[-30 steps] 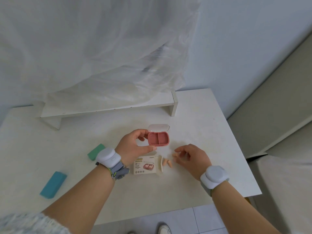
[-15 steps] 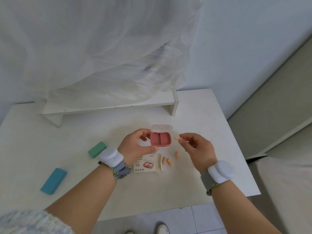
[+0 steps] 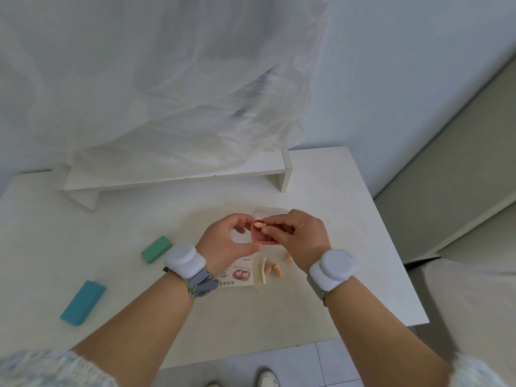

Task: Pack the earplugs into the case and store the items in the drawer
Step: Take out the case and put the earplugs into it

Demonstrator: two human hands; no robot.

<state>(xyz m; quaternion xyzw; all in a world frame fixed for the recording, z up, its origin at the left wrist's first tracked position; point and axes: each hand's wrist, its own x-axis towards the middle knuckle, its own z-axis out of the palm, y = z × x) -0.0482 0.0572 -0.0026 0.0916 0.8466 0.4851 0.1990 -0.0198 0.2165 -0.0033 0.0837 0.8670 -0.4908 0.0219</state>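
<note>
White counter point(image 3: 279, 308), seen from above, floor tiles at its near edge. Nearest on it, a blue block point(image 3: 83, 302) at the left, then a green block point(image 3: 155, 248). Near the middle, a small printed box point(image 3: 239, 276) with its flap open, and three loose orange earplugs point(image 3: 275, 269) just right of the flap. Above these, left hand point(image 3: 226, 244) with fingers curled around a pink case point(image 3: 258, 234), clear lid hinged back; right hand point(image 3: 301, 236) with fingers pinching one earplug point(image 3: 259, 225) over the case's left compartment. Farther back, a low white shelf riser point(image 3: 178, 174) draped in clear plastic sheeting point(image 3: 181, 93).
</note>
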